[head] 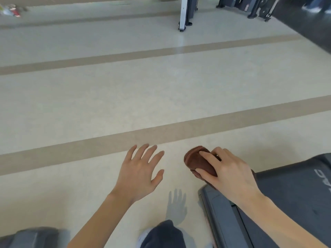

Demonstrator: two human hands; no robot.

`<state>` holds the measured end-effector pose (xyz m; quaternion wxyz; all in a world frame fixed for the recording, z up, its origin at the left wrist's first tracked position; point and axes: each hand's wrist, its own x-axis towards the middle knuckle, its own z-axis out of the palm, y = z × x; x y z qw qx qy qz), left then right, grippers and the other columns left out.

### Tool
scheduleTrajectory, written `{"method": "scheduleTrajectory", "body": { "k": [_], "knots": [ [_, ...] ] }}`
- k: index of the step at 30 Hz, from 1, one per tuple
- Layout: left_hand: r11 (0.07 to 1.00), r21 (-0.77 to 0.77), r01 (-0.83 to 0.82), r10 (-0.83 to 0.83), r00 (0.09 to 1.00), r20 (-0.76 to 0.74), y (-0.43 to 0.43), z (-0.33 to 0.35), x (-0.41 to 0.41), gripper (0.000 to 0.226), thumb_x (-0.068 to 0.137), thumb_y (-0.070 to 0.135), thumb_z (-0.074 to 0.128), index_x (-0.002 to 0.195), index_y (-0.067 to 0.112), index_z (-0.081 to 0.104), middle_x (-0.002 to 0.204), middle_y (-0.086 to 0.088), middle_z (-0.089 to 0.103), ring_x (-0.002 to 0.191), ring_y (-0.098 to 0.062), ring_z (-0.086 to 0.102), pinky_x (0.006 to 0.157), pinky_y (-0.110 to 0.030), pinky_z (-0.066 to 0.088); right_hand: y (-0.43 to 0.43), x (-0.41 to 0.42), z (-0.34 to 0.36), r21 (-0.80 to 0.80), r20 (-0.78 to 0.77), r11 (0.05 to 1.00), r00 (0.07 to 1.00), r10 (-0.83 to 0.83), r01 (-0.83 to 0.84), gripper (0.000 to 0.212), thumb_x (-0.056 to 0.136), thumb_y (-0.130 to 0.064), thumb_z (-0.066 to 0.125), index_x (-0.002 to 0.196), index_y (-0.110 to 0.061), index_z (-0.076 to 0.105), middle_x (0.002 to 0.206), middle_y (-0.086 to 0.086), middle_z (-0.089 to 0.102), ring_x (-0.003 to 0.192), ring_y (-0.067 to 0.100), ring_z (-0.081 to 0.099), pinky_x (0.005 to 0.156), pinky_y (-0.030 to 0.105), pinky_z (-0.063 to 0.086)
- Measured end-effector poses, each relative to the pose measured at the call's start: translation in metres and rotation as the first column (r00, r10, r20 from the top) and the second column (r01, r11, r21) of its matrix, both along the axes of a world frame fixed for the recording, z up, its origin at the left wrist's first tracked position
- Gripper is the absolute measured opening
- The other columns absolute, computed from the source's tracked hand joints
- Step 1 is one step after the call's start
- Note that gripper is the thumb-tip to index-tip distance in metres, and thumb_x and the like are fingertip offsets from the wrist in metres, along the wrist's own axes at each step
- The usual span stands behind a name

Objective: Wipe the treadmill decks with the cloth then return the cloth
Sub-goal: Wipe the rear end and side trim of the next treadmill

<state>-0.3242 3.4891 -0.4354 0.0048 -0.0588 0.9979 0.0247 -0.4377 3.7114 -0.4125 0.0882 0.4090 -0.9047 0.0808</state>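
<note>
A folded brown cloth (198,161) is gripped in my right hand (231,173), held just past the rear corner of a dark grey treadmill deck (293,190) at the lower right. The cloth's front end sticks out beyond my fingers over the floor. My left hand (141,173) hovers above the pale floor to the left of the cloth, fingers spread, holding nothing. Its shadow falls on the floor below it.
Pale floor (125,97) with tan stripes stretches ahead. The end of another grey treadmill (30,236) shows at the bottom left. My dark trouser leg (164,233) is at the bottom centre. Gym machine legs (186,15) and black equipment (258,9) stand at the far top.
</note>
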Motion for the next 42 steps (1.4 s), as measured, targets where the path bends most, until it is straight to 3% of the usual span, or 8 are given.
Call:
{"method": "scheduleTrajectory", "body": {
  "k": [11,16,24,28,34,42],
  "knots": [
    [0.981,0.126,0.148,-0.145,0.989,-0.030,-0.036,0.290,-0.041,0.049,0.087,0.044,0.036,0.120,0.019,0.062,0.127,-0.005,0.060,0.116,-0.028,0.056,0.099,-0.045,0.043,-0.020,0.013,0.266,0.077,0.180,0.970,0.954,-0.241,0.231,0.043,0.074,-0.043,0.075,0.107,-0.017,0.068,0.080,0.003,0.061,0.059,0.020,0.058,0.039,0.027,0.047],
    [0.948,0.112,0.297,-0.291,0.954,-0.072,-0.046,0.374,-0.065,0.048,0.088,0.043,0.037,0.122,0.019,0.060,0.129,-0.003,0.058,0.118,-0.027,0.055,0.100,-0.046,0.041,-0.015,0.019,0.348,0.032,0.169,0.929,0.914,-0.369,0.369,0.041,0.078,-0.042,0.069,0.110,-0.016,0.067,0.081,0.003,0.060,0.061,0.020,0.058,0.041,0.026,0.045],
    [0.806,0.057,0.589,-0.588,0.808,-0.045,-0.024,0.402,-0.136,0.049,0.087,0.043,0.035,0.123,0.020,0.059,0.129,-0.004,0.059,0.119,-0.026,0.054,0.101,-0.048,0.041,0.010,0.002,0.396,0.003,0.158,0.850,0.839,-0.521,0.527,0.041,0.082,-0.044,0.065,0.116,-0.021,0.064,0.086,-0.001,0.059,0.068,0.019,0.059,0.047,0.025,0.046],
    [0.744,0.054,0.666,-0.665,0.746,-0.034,-0.018,0.404,-0.189,0.048,0.086,0.042,0.037,0.120,0.019,0.062,0.126,-0.004,0.061,0.117,-0.025,0.056,0.100,-0.047,0.043,0.018,-0.028,0.396,-0.012,0.174,0.792,0.782,-0.599,0.610,0.044,0.085,-0.047,0.054,0.118,-0.019,0.064,0.088,0.001,0.060,0.072,0.020,0.060,0.049,0.031,0.053],
    [0.693,0.094,0.714,-0.717,0.697,-0.001,-0.026,0.418,-0.295,0.049,0.088,0.043,0.034,0.125,0.022,0.059,0.131,0.000,0.057,0.122,-0.023,0.052,0.104,-0.044,0.039,0.001,-0.102,0.392,-0.077,0.234,0.677,0.673,-0.702,0.732,0.042,0.084,-0.046,0.059,0.117,-0.020,0.065,0.088,0.002,0.060,0.073,0.022,0.060,0.050,0.035,0.053],
    [0.587,0.153,0.795,-0.804,0.595,-0.009,-0.023,0.425,-0.424,0.051,0.088,0.044,0.032,0.128,0.022,0.055,0.136,0.001,0.052,0.126,-0.022,0.048,0.106,-0.043,0.036,-0.024,-0.194,0.394,-0.125,0.179,0.553,0.567,-0.804,0.824,0.039,0.077,-0.040,0.073,0.108,-0.017,0.068,0.084,0.003,0.059,0.069,0.021,0.058,0.052,0.026,0.047]
  ]
}}
